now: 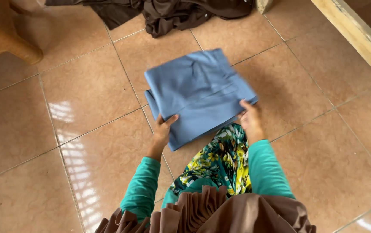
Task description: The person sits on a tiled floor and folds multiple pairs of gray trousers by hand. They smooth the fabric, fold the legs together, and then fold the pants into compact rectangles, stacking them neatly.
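Brown pleated cloth [207, 213] and a floral garment [218, 159] sit nearest the lens. Both hands grip the folded blue cloth [198, 92] over the tiled floor [86, 95]: left hand [163, 129] pinches the near-left edge, right hand [250, 118] clamps the near-right corner. Keep edges aligned, tension even, layers flat. Dark brown clothes [168, 13] lie beyond.

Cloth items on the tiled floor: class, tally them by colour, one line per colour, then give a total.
Blue folded cloth, gripped by the left hand and right hand: 1
Dark brown crumpled cloth heap, pieces not separable: 1
Total: 2
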